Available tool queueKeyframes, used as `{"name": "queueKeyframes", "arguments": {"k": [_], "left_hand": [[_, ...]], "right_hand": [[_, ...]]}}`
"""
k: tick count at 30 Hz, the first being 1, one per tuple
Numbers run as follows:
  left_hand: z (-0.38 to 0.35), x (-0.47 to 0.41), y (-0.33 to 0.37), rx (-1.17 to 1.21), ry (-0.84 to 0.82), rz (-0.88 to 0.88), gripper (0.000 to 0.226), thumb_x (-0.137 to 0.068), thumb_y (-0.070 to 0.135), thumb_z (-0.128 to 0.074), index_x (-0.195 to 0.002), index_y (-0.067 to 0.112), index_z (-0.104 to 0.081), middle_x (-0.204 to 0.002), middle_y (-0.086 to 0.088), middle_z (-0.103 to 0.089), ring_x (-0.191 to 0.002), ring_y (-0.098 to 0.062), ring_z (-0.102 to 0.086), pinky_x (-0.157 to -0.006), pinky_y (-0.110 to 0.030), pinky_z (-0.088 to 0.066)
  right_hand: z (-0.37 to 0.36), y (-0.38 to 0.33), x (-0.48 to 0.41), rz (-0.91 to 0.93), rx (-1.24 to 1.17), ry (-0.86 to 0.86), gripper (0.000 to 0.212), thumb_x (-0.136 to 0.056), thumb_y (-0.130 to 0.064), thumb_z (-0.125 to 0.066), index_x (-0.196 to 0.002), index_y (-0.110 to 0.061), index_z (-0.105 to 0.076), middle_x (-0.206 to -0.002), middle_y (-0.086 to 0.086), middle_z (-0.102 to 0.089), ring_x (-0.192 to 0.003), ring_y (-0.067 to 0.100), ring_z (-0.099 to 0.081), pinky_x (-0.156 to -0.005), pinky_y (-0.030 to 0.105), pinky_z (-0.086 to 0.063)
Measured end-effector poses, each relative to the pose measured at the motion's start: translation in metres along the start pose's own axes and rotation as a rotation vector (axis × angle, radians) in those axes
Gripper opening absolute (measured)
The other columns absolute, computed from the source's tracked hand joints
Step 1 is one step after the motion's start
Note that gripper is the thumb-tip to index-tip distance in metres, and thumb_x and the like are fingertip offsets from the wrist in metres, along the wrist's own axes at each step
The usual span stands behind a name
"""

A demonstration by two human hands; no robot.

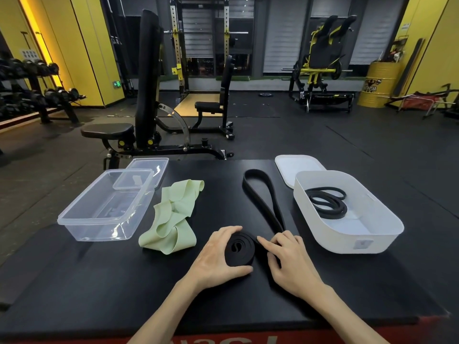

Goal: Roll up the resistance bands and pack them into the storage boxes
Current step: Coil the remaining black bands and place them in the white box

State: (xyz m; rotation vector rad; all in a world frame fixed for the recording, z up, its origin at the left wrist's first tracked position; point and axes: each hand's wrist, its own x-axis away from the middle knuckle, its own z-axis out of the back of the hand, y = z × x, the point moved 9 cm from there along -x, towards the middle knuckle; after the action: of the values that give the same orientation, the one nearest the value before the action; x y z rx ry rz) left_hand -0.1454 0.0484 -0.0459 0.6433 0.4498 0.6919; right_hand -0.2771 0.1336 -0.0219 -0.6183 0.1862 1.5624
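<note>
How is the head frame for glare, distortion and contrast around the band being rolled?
Head view: wide-angle distortion bows the yellow wall; centre sharp; glare streaks the front wall of the clear box; the black band, held by the left hand and right hand, barely separates from the dark table; the green band reads clearly.

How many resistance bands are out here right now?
3. A half-rolled black band gripped by the left hand and right hand; a crumpled green band beside the clear box; a coiled black band in the white box. That coil might hide another.
</note>
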Motion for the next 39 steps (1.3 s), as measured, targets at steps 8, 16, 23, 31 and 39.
{"name": "queueKeyframes", "arguments": {"k": [8, 16, 23, 31, 39], "left_hand": [[0.001, -0.001, 0.002, -0.142, 0.103, 0.057, 0.097, -0.052, 0.078, -0.067, -0.135, 0.038, -0.037, -0.119, 0.019, -0.035, -0.115, -0.002, -0.034, -0.104, -0.023, -0.034], [-0.004, -0.005, -0.005, 0.027, -0.08, -0.01, 0.101, -0.056, 0.061, -0.076, -0.144, 0.038, -0.031, -0.148, 0.026, -0.025, -0.137, 0.005, -0.025, -0.116, -0.03, -0.025], [0.002, 0.0, 0.001, -0.055, 0.077, 0.028, 0.09, -0.054, 0.07, -0.071, -0.134, 0.044, -0.037, -0.126, 0.025, -0.038, -0.121, 0.003, -0.038, -0.107, -0.026, -0.032], [0.002, 0.002, 0.006, -0.29, 0.148, 0.075, 0.083, -0.058, 0.081, -0.054, -0.129, 0.041, -0.034, -0.117, 0.017, -0.032, -0.114, -0.005, -0.036, -0.103, -0.024, -0.031], [-0.004, -0.002, -0.003, -0.021, -0.039, -0.033, 0.094, -0.059, 0.06, -0.074, -0.14, 0.049, -0.027, -0.149, 0.02, -0.022, -0.138, -0.001, -0.026, -0.116, -0.034, -0.026]], "right_hand": [[-0.007, -0.003, 0.001, 0.06, -0.054, -0.017, 0.033, -0.082, -0.017, -0.063, -0.115, -0.013, -0.065, -0.087, -0.008, -0.057, -0.082, 0.011, -0.05, -0.071, 0.026, -0.046], [0.0, 0.002, 0.004, -0.024, 0.013, 0.012, 0.04, -0.081, -0.025, -0.046, -0.117, -0.026, -0.065, -0.087, -0.014, -0.055, -0.088, 0.011, -0.05, -0.073, 0.03, -0.039], [-0.001, 0.002, 0.001, -0.007, 0.007, 0.025, 0.031, -0.079, -0.015, -0.062, -0.109, -0.015, -0.067, -0.082, -0.008, -0.054, -0.081, 0.012, -0.045, -0.068, 0.026, -0.041], [-0.001, -0.008, 0.002, 0.064, -0.07, -0.014, 0.032, -0.084, -0.017, -0.062, -0.115, -0.012, -0.066, -0.088, -0.006, -0.06, -0.08, 0.012, -0.05, -0.069, 0.019, -0.044], [-0.003, 0.002, 0.002, -0.035, -0.043, -0.038, 0.044, -0.085, -0.026, -0.04, -0.122, -0.022, -0.064, -0.087, -0.009, -0.054, -0.084, 0.013, -0.05, -0.063, 0.032, -0.047]]}}
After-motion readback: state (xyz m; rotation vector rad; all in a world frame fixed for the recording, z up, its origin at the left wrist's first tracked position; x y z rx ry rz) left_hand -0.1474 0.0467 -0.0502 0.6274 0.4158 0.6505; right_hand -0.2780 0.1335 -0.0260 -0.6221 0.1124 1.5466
